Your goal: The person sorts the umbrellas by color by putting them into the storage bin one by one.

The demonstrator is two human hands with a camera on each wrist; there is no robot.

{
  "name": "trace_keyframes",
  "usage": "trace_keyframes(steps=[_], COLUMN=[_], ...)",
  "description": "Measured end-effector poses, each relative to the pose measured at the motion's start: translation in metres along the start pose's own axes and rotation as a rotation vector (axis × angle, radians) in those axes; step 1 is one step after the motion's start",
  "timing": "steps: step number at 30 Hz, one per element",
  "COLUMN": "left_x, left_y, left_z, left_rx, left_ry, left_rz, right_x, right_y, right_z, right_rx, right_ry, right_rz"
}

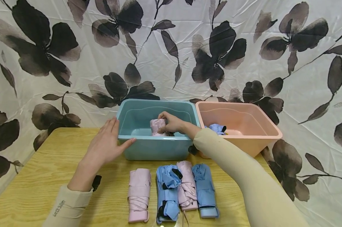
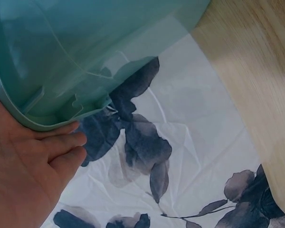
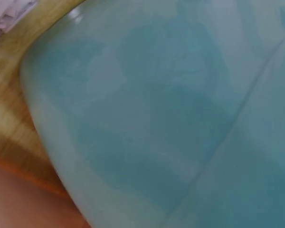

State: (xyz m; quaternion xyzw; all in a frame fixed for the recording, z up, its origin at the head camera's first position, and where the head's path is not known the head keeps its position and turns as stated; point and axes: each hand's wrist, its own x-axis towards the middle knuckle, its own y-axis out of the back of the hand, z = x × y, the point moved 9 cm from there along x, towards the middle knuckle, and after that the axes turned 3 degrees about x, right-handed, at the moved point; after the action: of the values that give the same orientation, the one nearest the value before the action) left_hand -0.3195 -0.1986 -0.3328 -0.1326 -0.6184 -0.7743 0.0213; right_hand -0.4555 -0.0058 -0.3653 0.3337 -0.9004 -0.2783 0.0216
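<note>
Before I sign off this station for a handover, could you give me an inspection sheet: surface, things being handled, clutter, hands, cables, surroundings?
Surface: wood-grain table.
Job's things: held pink umbrella in the teal bin; partly hidden blue umbrella in the peach bin; in front, left to right, outer pink umbrella, inner blue umbrella, inner pink umbrella, outer blue umbrella.
Clutter: nothing seen.
Hands: left hand rests against the teal bin's left rim; right hand grips the held pink umbrella.
Cables: nothing seen; a thin cord lies below the inner pink umbrella.
Surroundings: floral cloth behind the bins.
</note>
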Motion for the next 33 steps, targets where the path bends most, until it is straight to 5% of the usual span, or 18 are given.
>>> trace_keyframes(steps=[6,21,27,33], left_x=[0.000,0.000,0.001,0.000], left_y=[0.000,0.001,0.002,0.002], left_z=[0.000,0.001,0.001,0.000], left_rx=[-0.004,-0.010,-0.016,-0.020], left_ry=[-0.012,-0.003,0.001,0.002], left_rz=[0.014,0.000,0.002,0.004], right_x=[0.004,0.000,-0.004,-0.004], right_y=[-0.001,-0.014,-0.023,-0.025], right_z=[0.011,0.020,0.019,0.016], right_rx=[0.036,-0.127,-0.170,-0.215], right_ry=[-0.079,-0.194,-0.193,-0.149], right_rz=[-0.005,-0.195,-0.325,-0.341])
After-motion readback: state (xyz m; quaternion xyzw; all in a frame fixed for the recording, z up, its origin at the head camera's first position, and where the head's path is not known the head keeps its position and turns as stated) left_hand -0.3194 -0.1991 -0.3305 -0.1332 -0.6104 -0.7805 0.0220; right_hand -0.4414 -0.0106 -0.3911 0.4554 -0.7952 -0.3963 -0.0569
